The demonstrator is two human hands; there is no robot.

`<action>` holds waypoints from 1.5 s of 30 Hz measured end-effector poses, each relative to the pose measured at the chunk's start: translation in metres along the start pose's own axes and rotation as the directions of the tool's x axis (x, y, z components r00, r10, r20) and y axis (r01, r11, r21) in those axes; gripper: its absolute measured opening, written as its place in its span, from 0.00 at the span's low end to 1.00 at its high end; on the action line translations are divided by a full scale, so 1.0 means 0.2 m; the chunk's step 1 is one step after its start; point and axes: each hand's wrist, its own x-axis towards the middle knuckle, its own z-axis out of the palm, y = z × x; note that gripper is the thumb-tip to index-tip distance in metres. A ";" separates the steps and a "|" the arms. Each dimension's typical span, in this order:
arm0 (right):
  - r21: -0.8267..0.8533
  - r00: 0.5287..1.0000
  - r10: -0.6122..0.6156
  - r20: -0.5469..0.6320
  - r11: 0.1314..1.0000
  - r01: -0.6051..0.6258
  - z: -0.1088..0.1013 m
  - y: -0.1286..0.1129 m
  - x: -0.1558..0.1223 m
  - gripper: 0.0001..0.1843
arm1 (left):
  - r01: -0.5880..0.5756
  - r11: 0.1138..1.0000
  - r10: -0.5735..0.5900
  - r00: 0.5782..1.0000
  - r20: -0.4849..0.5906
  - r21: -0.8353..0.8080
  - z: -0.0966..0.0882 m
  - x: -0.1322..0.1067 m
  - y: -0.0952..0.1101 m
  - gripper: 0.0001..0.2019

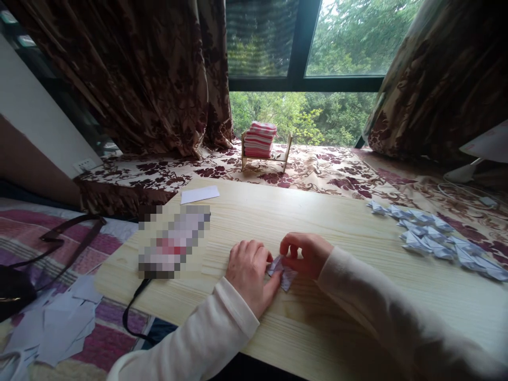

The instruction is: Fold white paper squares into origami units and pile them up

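Note:
A small piece of folded paper (286,280) lies on the pale wooden table (254,211), between my two hands. My left hand (249,272) rests on the tabletop, its thumb pressed on the paper and its fingers bent around the left side. From the right, my right hand (307,255) pinches the paper's upper part between thumb and curled fingers. Part of the paper is covered by my fingers, so its full shape is hidden. At the table's right side sit several folded paper pieces (428,233), pointed and grouped together.
A flat white paper strip (200,194) lies at the far left of the table, near a blurred-out object (174,243) with a black strap. Loose paper sheets (63,323) are on the bed. Beyond the table, a small rack (286,153) holds striped cloths (260,140).

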 end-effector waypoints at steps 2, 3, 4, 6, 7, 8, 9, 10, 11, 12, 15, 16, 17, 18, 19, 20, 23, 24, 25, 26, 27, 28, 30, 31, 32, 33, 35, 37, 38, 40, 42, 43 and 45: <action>0.064 1.000 0.003 -0.025 0.998 -0.001 0.01 0.02 -0.05 0.03 | 0.000 0.997 0.000 1.000 0.007 -0.081 0.00 0.00 0.02 0.04; 0.124 0.999 0.003 -0.046 0.992 0.003 0.00 0.04 -0.07 0.02 | 0.014 0.990 -0.011 1.000 0.020 -0.139 0.00 0.01 0.03 0.05; 0.205 0.998 0.002 -0.063 0.979 0.011 0.00 0.06 -0.10 0.01 | 0.040 0.978 -0.032 0.999 0.043 -0.206 0.00 0.02 0.04 0.06; 0.430 0.993 0.024 -0.115 0.902 0.028 -0.02 0.09 -0.14 0.04 | 0.113 0.929 -0.082 0.991 0.103 -0.352 0.00 0.07 0.08 0.07; 0.539 0.988 0.051 -0.146 0.841 0.036 -0.04 0.11 -0.16 0.07 | 0.141 0.899 -0.097 0.987 0.126 -0.414 0.00 0.10 0.09 0.07; 0.626 0.978 0.090 -0.187 0.778 0.048 -0.05 0.12 -0.17 0.10 | 0.154 0.873 -0.101 0.985 0.137 -0.463 -0.01 0.13 0.11 0.06; 0.682 0.967 0.125 -0.223 0.729 0.063 -0.06 0.14 -0.18 0.12 | 0.148 0.856 -0.092 0.986 0.136 -0.495 -0.01 0.17 0.12 0.05; 0.716 0.952 0.157 -0.263 0.693 0.084 -0.06 0.15 -0.19 0.14 | 0.129 0.849 -0.074 0.989 0.127 -0.513 -0.01 0.20 0.13 0.04; 0.733 0.938 0.177 -0.299 0.672 0.107 -0.06 0.16 -0.20 0.14 | 0.104 0.850 -0.052 0.992 0.114 -0.517 0.00 0.23 0.14 0.04; 0.737 0.929 0.185 -0.320 0.665 0.122 -0.06 0.17 -0.20 0.14 | 0.081 0.855 -0.032 0.994 0.104 -0.512 0.00 0.26 0.15 0.03; 0.730 0.919 0.198 -0.342 0.671 0.127 -0.05 0.19 -0.19 0.12 | 0.052 0.873 -0.011 0.996 0.087 -0.485 0.04 0.31 0.15 0.02; 0.727 0.918 0.202 -0.340 0.676 0.121 -0.05 0.20 -0.19 0.11 | 0.055 0.875 -0.015 0.996 0.085 -0.481 0.05 0.32 0.15 0.02; 0.723 0.919 0.205 -0.337 0.682 0.113 -0.05 0.20 -0.18 0.10 | 0.061 0.875 -0.022 0.996 0.086 -0.481 0.06 0.32 0.14 0.03; 0.715 0.920 0.205 -0.334 0.691 0.105 -0.04 0.21 -0.18 0.09 | 0.069 0.873 -0.028 0.995 0.092 -0.482 0.08 0.31 0.14 0.03; 0.704 0.922 0.204 -0.329 0.703 0.095 -0.04 0.21 -0.18 0.07 | 0.079 0.872 -0.034 0.994 0.101 -0.483 0.09 0.31 0.13 0.03; 0.692 0.928 0.198 -0.315 0.717 0.082 -0.04 0.22 -0.18 0.06 | 0.087 0.872 -0.039 0.993 0.109 -0.481 0.09 0.30 0.12 0.03; 0.656 0.951 0.175 -0.255 0.754 0.037 -0.05 0.22 -0.19 0.04 | 0.100 0.880 -0.045 0.991 0.128 -0.465 0.10 0.29 0.11 0.03; 0.648 0.957 0.173 -0.233 0.761 0.020 -0.05 0.21 -0.19 0.04 | 0.099 0.884 -0.044 0.991 0.128 -0.458 0.10 0.29 0.10 0.03; 0.645 0.961 0.177 -0.214 0.765 0.002 -0.05 0.21 -0.19 0.04 | 0.096 0.887 -0.043 0.991 0.126 -0.451 0.09 0.28 0.10 0.03; 0.645 0.963 0.185 -0.197 0.764 -0.014 -0.05 0.21 -0.19 0.04 | 0.089 0.889 -0.039 0.992 0.119 -0.448 0.09 0.28 0.09 0.03; 0.649 0.963 0.196 -0.183 0.760 -0.031 -0.05 0.21 -0.19 0.05 | 0.079 0.890 -0.033 0.994 0.109 -0.448 0.09 0.28 0.09 0.03; 0.655 0.965 0.203 -0.165 0.754 -0.047 -0.05 0.20 -0.19 0.06 | 0.066 0.890 -0.025 0.995 0.096 -0.451 0.09 0.27 0.09 0.04; 0.661 0.965 0.218 -0.144 0.747 -0.070 -0.05 0.20 -0.19 0.08 | 0.038 0.885 -0.004 0.997 0.075 -0.464 0.08 0.27 0.08 0.05; 0.661 0.964 0.225 -0.140 0.746 -0.078 -0.05 0.19 -0.19 0.09 | 0.024 0.882 0.007 0.998 0.065 -0.471 0.08 0.27 0.08 0.05; 0.660 0.962 0.233 -0.140 0.747 -0.085 -0.05 0.18 -0.19 0.10 | 0.007 0.879 0.020 0.998 0.053 -0.476 0.08 0.26 0.09 0.05; 0.659 0.960 0.241 -0.142 0.746 -0.090 -0.05 0.18 -0.19 0.11 | -0.013 0.878 0.036 0.999 0.039 -0.479 0.08 0.26 0.09 0.05; 0.672 0.954 0.253 -0.163 0.736 -0.080 -0.06 0.16 -0.19 0.11 | -0.071 0.875 0.080 0.997 -0.002 -0.478 0.08 0.26 0.09 0.06; 0.688 0.945 0.265 -0.190 0.723 -0.065 -0.07 0.15 -0.19 0.13 | -0.139 0.872 0.130 0.990 -0.051 -0.470 0.08 0.26 0.09 0.07; 0.687 0.942 0.269 -0.198 0.724 -0.062 -0.07 0.14 -0.19 0.14 | -0.170 0.869 0.153 0.985 -0.075 -0.465 0.08 0.27 0.10 0.07; 0.656 0.944 0.260 -0.202 0.751 -0.067 -0.08 0.13 -0.19 0.15 | -0.214 0.867 0.181 0.977 -0.115 -0.450 0.08 0.27 0.10 0.08; 0.605 0.953 0.222 -0.207 0.795 -0.054 -0.09 0.13 -0.18 0.13 | -0.237 0.867 0.195 0.971 -0.138 -0.438 0.08 0.27 0.10 0.08; 0.585 0.956 0.195 -0.219 0.811 -0.032 -0.09 0.13 -0.18 0.13 | -0.241 0.867 0.197 0.970 -0.144 -0.436 0.08 0.26 0.10 0.08; 0.568 0.956 0.149 -0.252 0.823 0.021 -0.09 0.13 -0.18 0.12 | -0.232 0.866 0.185 0.972 -0.146 -0.442 0.08 0.26 0.10 0.07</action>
